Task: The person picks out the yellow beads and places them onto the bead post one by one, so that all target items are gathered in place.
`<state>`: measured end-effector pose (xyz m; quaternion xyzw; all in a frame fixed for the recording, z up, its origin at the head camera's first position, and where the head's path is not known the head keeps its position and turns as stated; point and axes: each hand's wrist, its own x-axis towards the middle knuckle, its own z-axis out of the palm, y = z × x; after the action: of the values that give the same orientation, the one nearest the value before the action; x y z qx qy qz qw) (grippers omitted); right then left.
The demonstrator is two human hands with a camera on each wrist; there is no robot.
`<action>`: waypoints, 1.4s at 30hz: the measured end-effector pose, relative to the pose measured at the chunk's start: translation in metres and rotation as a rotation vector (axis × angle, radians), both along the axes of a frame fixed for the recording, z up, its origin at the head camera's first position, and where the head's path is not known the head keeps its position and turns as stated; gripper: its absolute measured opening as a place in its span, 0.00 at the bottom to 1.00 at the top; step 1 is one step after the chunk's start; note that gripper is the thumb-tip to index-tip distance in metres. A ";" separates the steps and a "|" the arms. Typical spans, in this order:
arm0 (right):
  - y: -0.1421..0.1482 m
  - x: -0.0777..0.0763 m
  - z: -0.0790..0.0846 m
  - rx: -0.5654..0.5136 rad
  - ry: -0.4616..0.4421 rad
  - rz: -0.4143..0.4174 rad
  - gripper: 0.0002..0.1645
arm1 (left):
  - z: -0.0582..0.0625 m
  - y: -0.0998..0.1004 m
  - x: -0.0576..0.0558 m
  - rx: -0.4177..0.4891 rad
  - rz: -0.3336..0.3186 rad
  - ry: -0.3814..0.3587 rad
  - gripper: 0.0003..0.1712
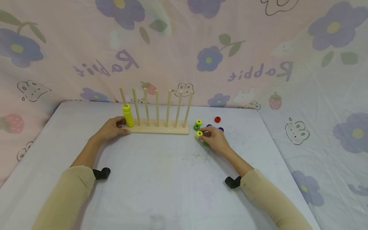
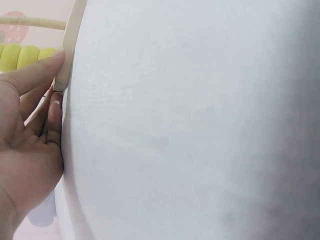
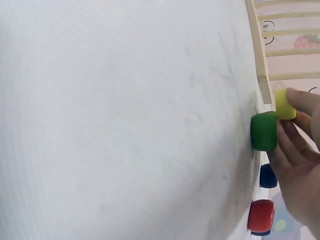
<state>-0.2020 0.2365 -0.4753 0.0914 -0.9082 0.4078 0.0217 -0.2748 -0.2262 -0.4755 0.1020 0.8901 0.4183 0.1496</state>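
A wooden peg rack [image 1: 158, 129] with several upright rods stands toward the back of the table. Several yellow beads [image 1: 128, 116] are stacked on its leftmost rod. My left hand [image 1: 112, 129] holds the left end of the base, thumb at the front edge and the other fingers around the end. Between thumb and fingertips my right hand [image 1: 215, 138] pinches a yellow bead [image 3: 285, 104], to the right of the rack. Close under it in the right wrist view is a green bead [image 3: 264, 131].
Around the right hand lie another yellow bead [image 1: 198, 122], a second green bead [image 1: 196, 127], a red bead [image 1: 217, 119] and blue beads [image 1: 220, 129], partly hidden by the hand. A patterned cloth [image 1: 172, 48] hangs behind the white table [image 1: 149, 179].
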 end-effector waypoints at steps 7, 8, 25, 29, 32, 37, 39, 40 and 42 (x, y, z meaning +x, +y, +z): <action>0.001 -0.002 0.002 -0.086 0.006 0.014 0.18 | 0.000 0.001 0.003 0.001 0.001 0.004 0.47; 0.001 -0.003 0.003 -0.094 0.003 0.014 0.18 | -0.001 0.001 0.004 -0.001 0.002 0.003 0.48; -0.006 -0.005 0.033 -0.217 -0.024 0.065 0.20 | -0.005 0.001 0.008 0.001 0.010 -0.002 0.47; -0.008 -0.007 0.042 -0.205 -0.007 0.067 0.19 | -0.001 0.002 0.008 0.000 0.007 -0.002 0.47; -0.008 -0.010 0.048 -0.191 0.022 0.085 0.19 | 0.003 0.002 0.008 -0.004 0.008 0.000 0.47; -0.010 -0.011 0.064 -0.189 0.040 0.102 0.21 | 0.007 0.004 0.007 -0.004 0.008 0.000 0.47; -0.011 -0.012 0.070 -0.183 0.047 0.098 0.22 | 0.008 0.005 0.006 -0.001 0.005 -0.002 0.47; -0.012 -0.013 0.073 -0.177 0.050 0.095 0.22 | 0.008 0.004 0.006 0.000 0.004 -0.003 0.47; -0.012 -0.014 0.078 -0.168 0.056 0.091 0.22 | 0.007 0.004 0.006 0.000 0.002 -0.006 0.48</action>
<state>-0.2162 0.2241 -0.3973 0.1418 -0.8647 0.4804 0.0362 -0.2690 -0.2221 -0.4681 0.0999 0.8897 0.4189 0.1518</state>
